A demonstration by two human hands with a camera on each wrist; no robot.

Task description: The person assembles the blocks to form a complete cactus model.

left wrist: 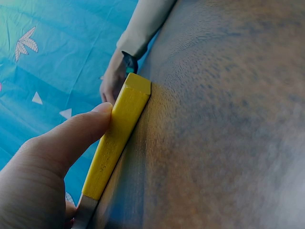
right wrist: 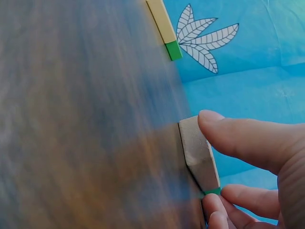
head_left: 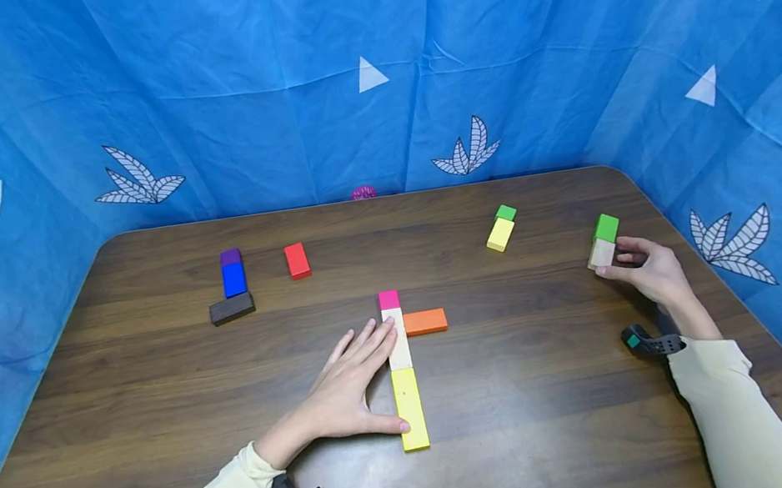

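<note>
The long yellow wooden block (head_left: 409, 407) lies at the surface's (head_left: 158, 414) 6 o'clock edge, ending a pink-and-cream line that the flat, straight-fingered left hand (head_left: 351, 385) steadies from its side, while at 3 o'clock the right hand (head_left: 648, 269) pinches a beige block (head_left: 601, 254) capped by a green cube (head_left: 606, 228).

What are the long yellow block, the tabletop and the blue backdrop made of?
The yellow block looks like painted wood: matte colour, crisp square edges. The tabletop shows dark brown grain in straight bands, probably wood or a wood-look laminate; I cannot tell which. The backdrop appears to be thin non-woven fabric, creased and sagging, printed with white leaves and triangles.
</note>
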